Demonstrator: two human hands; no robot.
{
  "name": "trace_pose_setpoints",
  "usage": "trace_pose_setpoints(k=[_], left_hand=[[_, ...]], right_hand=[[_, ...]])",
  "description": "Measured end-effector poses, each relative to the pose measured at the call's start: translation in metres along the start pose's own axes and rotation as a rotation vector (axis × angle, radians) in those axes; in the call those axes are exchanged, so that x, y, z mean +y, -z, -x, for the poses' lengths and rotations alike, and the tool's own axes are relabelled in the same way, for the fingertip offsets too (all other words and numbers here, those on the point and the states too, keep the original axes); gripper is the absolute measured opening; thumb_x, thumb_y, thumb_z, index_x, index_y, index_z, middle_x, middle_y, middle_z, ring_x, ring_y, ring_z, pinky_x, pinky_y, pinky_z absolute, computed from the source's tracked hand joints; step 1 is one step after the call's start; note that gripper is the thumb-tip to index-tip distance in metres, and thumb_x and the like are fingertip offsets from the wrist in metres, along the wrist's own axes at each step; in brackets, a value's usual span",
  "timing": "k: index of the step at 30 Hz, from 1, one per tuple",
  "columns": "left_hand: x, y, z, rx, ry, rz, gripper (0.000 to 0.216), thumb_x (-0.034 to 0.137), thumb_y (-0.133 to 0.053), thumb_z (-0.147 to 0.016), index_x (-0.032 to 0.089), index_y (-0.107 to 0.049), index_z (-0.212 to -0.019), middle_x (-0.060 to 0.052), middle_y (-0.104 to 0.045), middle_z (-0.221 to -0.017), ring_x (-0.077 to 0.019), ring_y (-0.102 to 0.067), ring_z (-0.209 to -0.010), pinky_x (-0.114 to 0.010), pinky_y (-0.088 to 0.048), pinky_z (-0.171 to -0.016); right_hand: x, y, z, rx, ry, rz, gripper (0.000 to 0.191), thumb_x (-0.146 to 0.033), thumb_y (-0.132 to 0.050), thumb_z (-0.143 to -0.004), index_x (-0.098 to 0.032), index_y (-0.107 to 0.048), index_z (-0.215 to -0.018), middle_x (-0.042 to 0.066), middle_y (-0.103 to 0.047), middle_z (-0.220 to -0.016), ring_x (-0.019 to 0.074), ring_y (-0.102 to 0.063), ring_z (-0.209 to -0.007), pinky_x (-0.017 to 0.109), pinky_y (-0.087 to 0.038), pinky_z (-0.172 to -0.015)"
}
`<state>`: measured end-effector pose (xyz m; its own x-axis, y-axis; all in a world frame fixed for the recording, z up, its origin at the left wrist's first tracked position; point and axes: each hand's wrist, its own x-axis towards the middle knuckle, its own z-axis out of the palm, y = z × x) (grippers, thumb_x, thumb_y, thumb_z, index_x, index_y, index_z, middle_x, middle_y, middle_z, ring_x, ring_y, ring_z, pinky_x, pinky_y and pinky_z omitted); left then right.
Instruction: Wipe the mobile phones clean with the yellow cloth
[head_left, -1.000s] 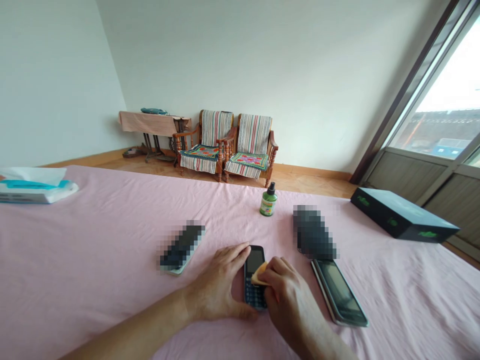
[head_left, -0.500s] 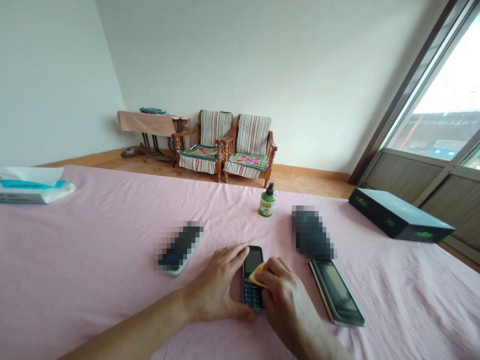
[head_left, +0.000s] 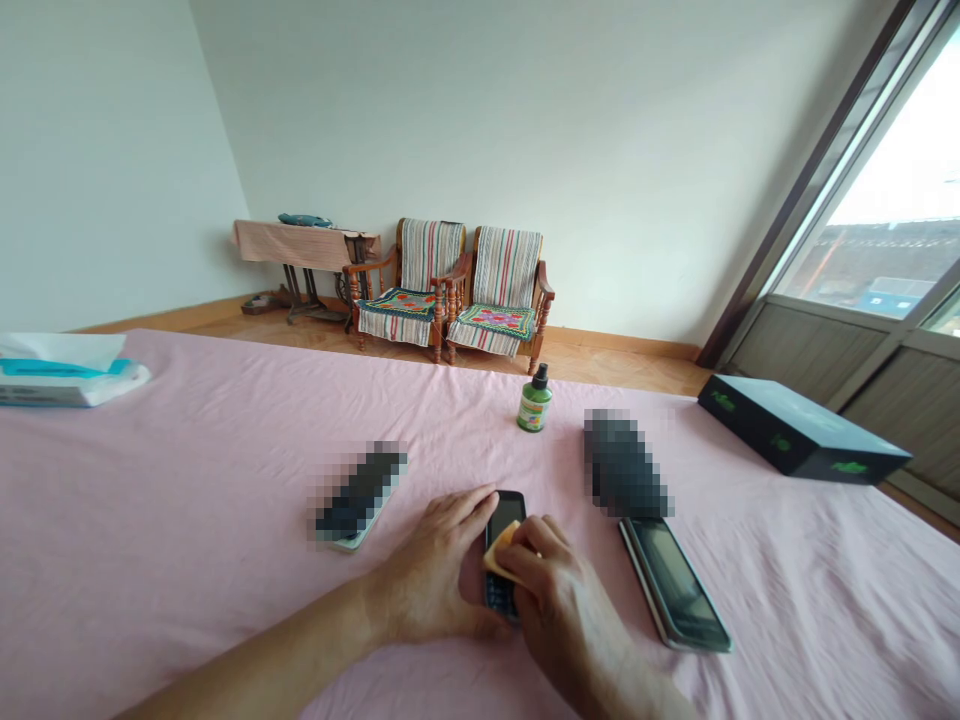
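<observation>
A dark keypad phone (head_left: 508, 505) lies flat on the pink sheet (head_left: 247, 420), its screen end pointing away from me. My left hand (head_left: 429, 568) grips it by the edge, fingertips at the top left side and thumb at the bottom. In my right hand (head_left: 564, 590) a small yellow cloth (head_left: 496, 556) is pinched and pressed on the phone, across the lower screen and upper keys. The hand and cloth hide the phone's right side and part of its keypad.
Left of my hands lies a phone with a blurred screen (head_left: 367, 495). To the right are a touchscreen phone (head_left: 679, 585) and a blurred dark object (head_left: 626, 465). Beyond stand a green spray bottle (head_left: 533, 402), a black box (head_left: 802, 430) and a tissue pack (head_left: 71, 372).
My right hand has slid the yellow cloth a little left and up over the phone, covering more of the screen's lower part. My left hand and the phone stay in place.
</observation>
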<state>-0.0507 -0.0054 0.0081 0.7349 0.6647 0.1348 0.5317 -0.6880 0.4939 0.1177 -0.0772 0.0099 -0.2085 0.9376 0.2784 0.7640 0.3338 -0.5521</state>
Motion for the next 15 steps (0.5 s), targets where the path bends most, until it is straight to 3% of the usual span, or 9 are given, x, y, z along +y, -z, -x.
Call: trace_pose_setpoints(k=[6,10,15], left_hand=[[-0.002,-0.0016,-0.0006,0.016,-0.031,0.0,0.094,0.052,-0.078,-0.06,0.017,-0.04,-0.139,-0.017,-0.039,-0.146,-0.0354,-0.038,-0.133,-0.051,-0.03,-0.109],[-0.0042,-0.0036,-0.0001,0.029,-0.026,0.001,0.102,0.05,-0.083,-0.054,0.018,-0.038,-0.141,-0.016,-0.039,-0.147,-0.036,-0.037,-0.133,-0.051,-0.03,-0.11],[-0.0036,-0.0031,-0.0011,0.008,-0.019,-0.019,0.104,0.046,-0.085,-0.054,0.014,-0.038,-0.141,-0.017,-0.039,-0.146,-0.0351,-0.037,-0.133,-0.05,-0.03,-0.111]], right_hand=[[-0.007,-0.0012,-0.0066,0.001,0.043,-0.044,0.036,0.012,-0.043,-0.07,-0.02,-0.059,-0.074,0.001,-0.058,-0.088,0.0155,-0.049,-0.086,0.025,-0.037,-0.074],[-0.0039,-0.0015,-0.0039,-0.019,0.071,-0.036,0.03,0.01,-0.046,-0.068,-0.019,-0.056,-0.068,0.001,-0.057,-0.085,0.0152,-0.048,-0.084,0.025,-0.036,-0.074],[-0.0055,-0.0035,-0.002,-0.027,0.026,-0.043,0.032,0.01,-0.045,-0.067,-0.019,-0.059,-0.069,0.002,-0.056,-0.084,0.0153,-0.049,-0.082,0.025,-0.037,-0.071]])
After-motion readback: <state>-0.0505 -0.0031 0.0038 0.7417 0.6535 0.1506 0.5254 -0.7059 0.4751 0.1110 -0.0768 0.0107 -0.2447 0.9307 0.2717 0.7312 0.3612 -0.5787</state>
